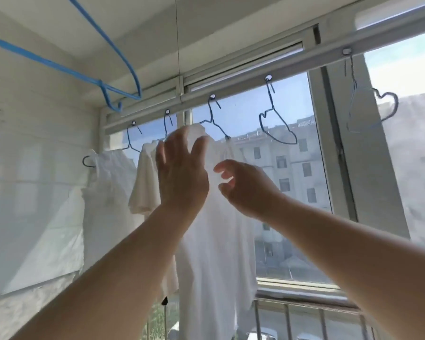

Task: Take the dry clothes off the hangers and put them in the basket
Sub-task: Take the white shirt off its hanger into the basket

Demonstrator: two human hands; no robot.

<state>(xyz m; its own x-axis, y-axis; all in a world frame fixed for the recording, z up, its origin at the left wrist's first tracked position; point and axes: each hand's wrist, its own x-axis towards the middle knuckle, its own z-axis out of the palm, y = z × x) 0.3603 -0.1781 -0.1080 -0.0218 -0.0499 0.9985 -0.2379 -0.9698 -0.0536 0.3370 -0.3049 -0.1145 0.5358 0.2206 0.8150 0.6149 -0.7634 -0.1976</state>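
A white shirt [216, 253] hangs on a blue wire hanger [215, 119] from the drying rail [243, 78] in front of the window. My left hand [182, 175] is raised at the shirt's left shoulder, fingers spread against the cloth. My right hand [243, 187] is just right of it at chest height, fingers curled and apart by the fabric. Whether either hand grips the cloth is unclear. Two more white garments [108, 192] [144, 182] hang to the left on their own hangers. No basket is in view.
Two empty blue hangers [277, 130] [371, 114] hang on the rail to the right. A larger light-blue hanger [113, 92] hangs close overhead at the upper left. A white sheet [32, 229] covers the left wall. Metal window bars [304, 317] run below the sill.
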